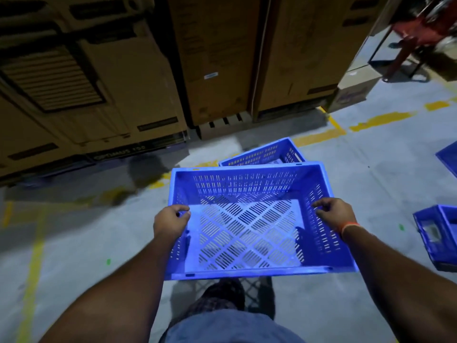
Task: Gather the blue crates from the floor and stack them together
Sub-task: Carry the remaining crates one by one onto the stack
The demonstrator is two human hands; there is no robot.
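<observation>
I hold a blue slotted crate off the floor in front of me, its open side up. My left hand grips its left rim and my right hand grips its right rim. Just beyond it, a second blue crate lies on the floor, mostly hidden behind the held one. Another blue crate rests on the floor at the right edge. A corner of one more blue crate shows at the far right.
Tall cardboard boxes on pallets form a wall ahead and to the left. Yellow lines mark the grey concrete floor. A person in red is at the top right, past the boxes. My feet show below the held crate.
</observation>
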